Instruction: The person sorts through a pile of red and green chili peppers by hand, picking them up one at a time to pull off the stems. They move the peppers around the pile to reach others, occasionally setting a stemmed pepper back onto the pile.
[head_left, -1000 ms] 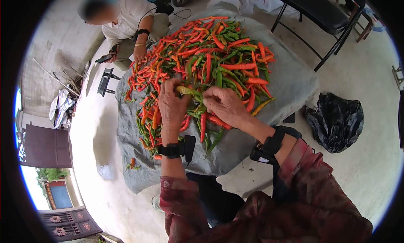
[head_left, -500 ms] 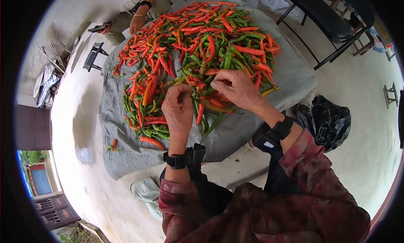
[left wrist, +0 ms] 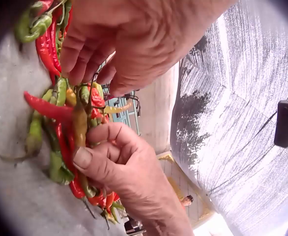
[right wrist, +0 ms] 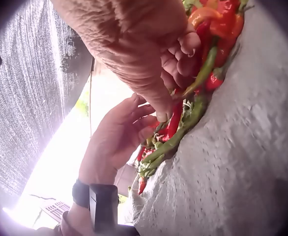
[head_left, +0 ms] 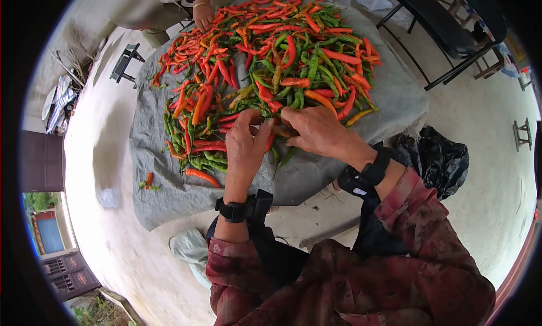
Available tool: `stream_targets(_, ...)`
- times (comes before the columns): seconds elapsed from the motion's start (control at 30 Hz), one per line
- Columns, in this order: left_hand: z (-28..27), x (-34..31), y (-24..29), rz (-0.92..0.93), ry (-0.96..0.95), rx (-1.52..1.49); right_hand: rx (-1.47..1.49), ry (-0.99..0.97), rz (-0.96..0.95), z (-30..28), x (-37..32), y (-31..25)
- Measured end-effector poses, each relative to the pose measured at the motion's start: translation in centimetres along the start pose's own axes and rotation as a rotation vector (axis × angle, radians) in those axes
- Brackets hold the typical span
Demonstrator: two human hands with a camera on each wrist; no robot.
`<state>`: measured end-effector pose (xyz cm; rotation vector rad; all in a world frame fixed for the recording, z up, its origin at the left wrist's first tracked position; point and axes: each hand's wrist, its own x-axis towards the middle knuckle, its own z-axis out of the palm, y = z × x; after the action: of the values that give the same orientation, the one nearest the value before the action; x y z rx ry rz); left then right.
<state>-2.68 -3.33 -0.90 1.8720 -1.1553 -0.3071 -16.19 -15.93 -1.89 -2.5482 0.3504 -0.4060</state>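
Observation:
An olive-brown chili pepper point(left wrist: 79, 123) is between the two hands at the near edge of a big heap of chili peppers point(head_left: 271, 60). My right hand point(head_left: 320, 131) pinches it between thumb and bent fingers, as the left wrist view shows. My left hand point(head_left: 245, 142) has thumb and fingers bent at the pepper's stem end, where a thin dark stem point(left wrist: 91, 81) shows among them. In the right wrist view the left hand point(right wrist: 117, 135) is partly behind the right hand point(right wrist: 139, 54). A red chili pepper point(left wrist: 45, 107) lies beside the held one.
The heap lies on a grey sheet point(head_left: 164, 196). A loose orange pepper piece point(head_left: 149, 180) is at its left. Across the heap another person's hand point(head_left: 203, 16) reaches in. A black plastic bag point(head_left: 443, 159) and a black folding chair point(head_left: 437, 29) stand right; a small stool point(head_left: 125, 61) is left.
The yellow-green pepper held a second ago has left both hands. They parted, then came together low at the heap's near edge around the olive-brown one. The head view tilted down.

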Motion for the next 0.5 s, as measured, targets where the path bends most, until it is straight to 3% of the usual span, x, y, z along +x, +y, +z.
stream_targets(0.1, 1.0, 0.0, -0.8, 0.128, 0.048, 0.242, -0.023, -0.003, 0.016, 0.2, 0.2, -0.1)
stream_targets(0.23, 0.4, 0.6, -1.9, 0.137, 0.05, 0.196, -0.007, 0.051, 0.006, -1.4, 0.5, -0.4)
stream_targets(0.3, -0.2, 0.6, -1.3, -0.047, 0.046, -0.029, 0.415, -0.117, 0.214, -2.9, 0.6, -0.1)
stream_targets(0.43, -1.0, 0.1, -0.5, -0.132, 0.09, -0.166, 0.563, -0.156, 0.215, -3.0, 0.5, 1.5)
stream_targets(0.5, -1.2, 0.0, -0.2, -0.138, 0.084, -0.141, 0.875, -0.1, 0.215, -2.8, 0.6, 1.5)
